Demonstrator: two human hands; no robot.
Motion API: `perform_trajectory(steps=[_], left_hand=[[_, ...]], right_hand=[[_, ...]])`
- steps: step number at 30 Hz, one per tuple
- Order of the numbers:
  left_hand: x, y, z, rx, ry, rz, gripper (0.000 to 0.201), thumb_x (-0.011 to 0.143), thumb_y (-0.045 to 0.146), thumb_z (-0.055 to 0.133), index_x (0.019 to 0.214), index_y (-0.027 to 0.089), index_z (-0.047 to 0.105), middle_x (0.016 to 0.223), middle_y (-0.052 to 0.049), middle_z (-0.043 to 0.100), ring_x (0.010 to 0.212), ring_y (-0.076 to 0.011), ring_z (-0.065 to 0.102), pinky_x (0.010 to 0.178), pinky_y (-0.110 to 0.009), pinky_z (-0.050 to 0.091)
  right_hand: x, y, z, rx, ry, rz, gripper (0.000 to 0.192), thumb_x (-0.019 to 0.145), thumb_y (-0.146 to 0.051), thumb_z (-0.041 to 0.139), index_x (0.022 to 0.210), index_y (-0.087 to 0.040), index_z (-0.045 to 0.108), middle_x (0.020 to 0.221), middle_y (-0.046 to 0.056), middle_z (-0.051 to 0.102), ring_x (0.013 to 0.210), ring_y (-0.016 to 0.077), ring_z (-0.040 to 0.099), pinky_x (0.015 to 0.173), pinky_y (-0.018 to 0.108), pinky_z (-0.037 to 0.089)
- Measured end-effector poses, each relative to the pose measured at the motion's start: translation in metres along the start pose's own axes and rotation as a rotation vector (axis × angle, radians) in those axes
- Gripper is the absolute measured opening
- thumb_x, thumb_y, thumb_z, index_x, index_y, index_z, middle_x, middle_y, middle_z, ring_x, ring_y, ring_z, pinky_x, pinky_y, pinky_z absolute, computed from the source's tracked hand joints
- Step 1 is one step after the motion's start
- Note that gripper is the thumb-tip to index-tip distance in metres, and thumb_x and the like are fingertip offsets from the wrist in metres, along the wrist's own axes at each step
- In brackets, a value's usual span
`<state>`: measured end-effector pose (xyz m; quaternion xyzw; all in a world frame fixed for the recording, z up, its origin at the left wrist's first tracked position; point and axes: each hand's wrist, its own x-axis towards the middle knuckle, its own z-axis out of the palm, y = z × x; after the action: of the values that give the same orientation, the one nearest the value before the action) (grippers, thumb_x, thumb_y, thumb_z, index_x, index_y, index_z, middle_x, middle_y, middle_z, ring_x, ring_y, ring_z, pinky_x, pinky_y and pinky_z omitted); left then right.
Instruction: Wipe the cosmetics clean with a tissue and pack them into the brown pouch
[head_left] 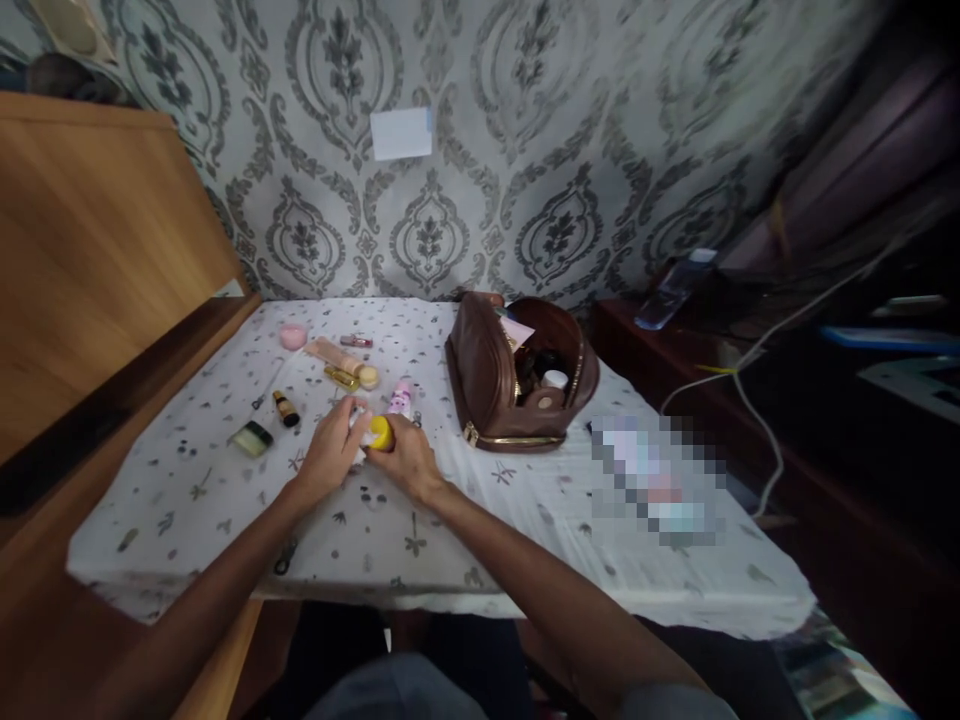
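In front of me on the table, my right hand [411, 458] grips a small round yellow container [381, 433]; its kind is not clear. Close against it, my left hand [330, 448] pinches a crumpled white tissue [363, 428], which touches the container's side. Just beyond my hands lies a pink and white tube [400, 397]. Left of them are a black and gold bottle [286, 408] and a dark green box [250, 438]. Farther back rest a gold tube [341, 378], a beige tube [334, 355], a pink jar [293, 336] and a small reddish tube [356, 341].
A brown cosmetic bag [480, 380] stands unzipped at right, with a white-lidded jar [555, 380] and other items inside. A pixelated object [656, 480] lies farther right. Wooden furniture [97, 220] borders the left; a clear bottle [675, 290] and white cable [772, 450] are at right.
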<state>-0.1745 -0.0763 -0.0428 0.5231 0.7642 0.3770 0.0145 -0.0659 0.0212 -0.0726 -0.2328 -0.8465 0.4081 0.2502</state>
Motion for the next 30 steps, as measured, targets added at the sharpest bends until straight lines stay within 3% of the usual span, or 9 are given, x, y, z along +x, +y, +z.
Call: perform_trajectory(steps=[4,6,9,14,17,22,26,30], left_hand=[[-0.01,0.009,0.003,0.111,-0.112,0.158,0.038,0.098,0.039,0.038,0.125,0.019,0.056,0.124,-0.012,0.062,0.118,-0.0267,0.055,0.101,-0.041,0.045],[-0.009,0.012,0.005,0.105,-0.154,0.145,0.04,0.098,0.038,0.038,0.126,0.019,0.057,0.123,-0.012,0.062,0.116,-0.027,0.056,0.099,-0.042,0.046],[-0.001,0.011,0.004,-0.07,-0.148,0.089,0.04,0.099,0.041,0.036,0.121,0.019,0.062,0.115,-0.011,0.065,0.11,-0.0253,0.06,0.099,-0.04,0.046],[0.007,-0.001,0.004,-0.595,-0.107,-0.154,0.057,0.094,0.061,0.04,0.112,0.015,0.069,0.108,-0.01,0.071,0.101,-0.0248,0.065,0.092,-0.035,0.05],[0.005,-0.007,0.009,-0.806,-0.078,-0.315,0.065,0.089,0.07,0.043,0.112,0.015,0.07,0.105,-0.009,0.073,0.096,-0.0241,0.068,0.084,-0.032,0.053],[0.005,-0.008,0.018,-1.105,-0.054,-0.482,0.066,0.082,0.072,0.055,0.107,0.013,0.069,0.094,-0.01,0.075,0.087,-0.0224,0.071,0.07,-0.029,0.056],[0.006,-0.006,0.021,-1.219,-0.146,-0.639,0.062,0.083,0.07,0.055,0.105,0.013,0.066,0.083,-0.009,0.073,0.066,-0.0206,0.07,0.04,-0.022,0.046],[0.005,-0.002,0.018,-1.211,-0.163,-0.622,0.054,0.084,0.064,0.058,0.1,0.013,0.064,0.076,-0.006,0.07,0.05,-0.0148,0.061,0.036,-0.022,0.044]], right_hand=[[-0.002,-0.001,0.002,-0.108,-0.048,0.005,0.024,0.078,-0.022,0.062,0.1,-0.016,0.063,0.09,0.007,0.068,0.076,0.0197,0.059,0.069,0.029,0.044],[-0.003,0.0,0.003,-0.105,-0.058,-0.009,0.02,0.076,-0.021,0.061,0.096,-0.016,0.062,0.086,0.006,0.067,0.072,0.0187,0.057,0.067,0.028,0.043],[-0.002,0.002,0.003,-0.004,-0.067,-0.036,0.022,0.068,-0.023,0.068,0.089,-0.016,0.062,0.077,0.001,0.062,0.067,0.016,0.053,0.065,0.027,0.043],[0.0,0.001,0.002,0.292,-0.061,-0.112,0.028,0.071,-0.025,0.07,0.096,-0.016,0.064,0.089,0.001,0.064,0.079,0.0164,0.057,0.072,0.027,0.047],[0.0,-0.002,0.002,0.324,-0.024,-0.149,0.036,0.069,-0.03,0.079,0.1,-0.018,0.067,0.101,0.005,0.064,0.094,0.0204,0.059,0.085,0.032,0.049],[0.0,0.001,0.001,0.325,0.018,-0.177,0.043,0.071,-0.041,0.081,0.107,-0.021,0.068,0.104,0.007,0.064,0.096,0.022,0.062,0.086,0.034,0.051],[-0.001,0.004,-0.003,0.233,0.08,-0.242,0.045,0.076,-0.04,0.078,0.115,-0.022,0.065,0.113,0.008,0.068,0.105,0.0243,0.063,0.092,0.035,0.049],[-0.004,0.0,-0.007,0.092,0.086,-0.208,0.043,0.08,-0.034,0.073,0.121,-0.022,0.064,0.114,0.009,0.066,0.103,0.0239,0.063,0.089,0.035,0.051]])
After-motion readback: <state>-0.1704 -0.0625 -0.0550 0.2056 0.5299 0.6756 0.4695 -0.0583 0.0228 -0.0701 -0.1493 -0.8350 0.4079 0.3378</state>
